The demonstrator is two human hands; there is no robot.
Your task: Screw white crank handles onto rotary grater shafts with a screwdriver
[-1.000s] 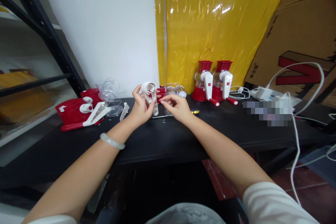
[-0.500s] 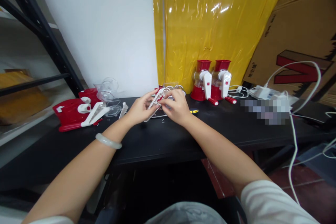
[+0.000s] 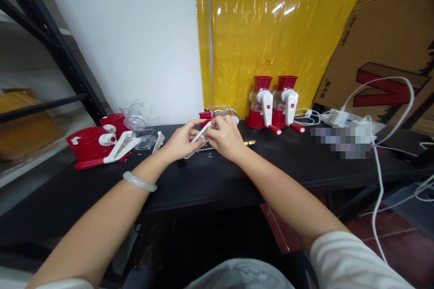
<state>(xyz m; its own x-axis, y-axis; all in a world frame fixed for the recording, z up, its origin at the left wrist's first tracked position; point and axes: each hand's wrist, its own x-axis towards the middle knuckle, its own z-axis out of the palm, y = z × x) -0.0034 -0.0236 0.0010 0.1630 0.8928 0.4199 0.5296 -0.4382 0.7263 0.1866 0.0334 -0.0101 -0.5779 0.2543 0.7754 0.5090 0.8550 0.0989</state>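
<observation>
Both hands are over the middle of the black table, close together. My left hand (image 3: 181, 142) pinches a white plastic crank arm (image 3: 202, 132) between thumb and fingers; the arm is tilted, edge toward me. My right hand (image 3: 224, 137) has its fingertips pressed on the upper end of the same piece, covering part of it. Beneath the hands, some flat item on the table is mostly covered. Just right of my right hand lies a yellow-and-black tool handle (image 3: 250, 142). Tiny screws (image 3: 209, 155) lie in front of the hands.
Two red-and-white rotary graters (image 3: 263, 104) stand at back right. Red grater bases (image 3: 90, 144), another white crank arm (image 3: 120, 146), clear plastic parts (image 3: 137, 122) and a white strip (image 3: 158, 142) lie left. White cables (image 3: 378, 189) and a cardboard box (image 3: 383, 45) are right.
The white crank arm has turned from its open inner side to nearly edge-on. My right fingers have shifted up over its top end, and the red part behind shows more.
</observation>
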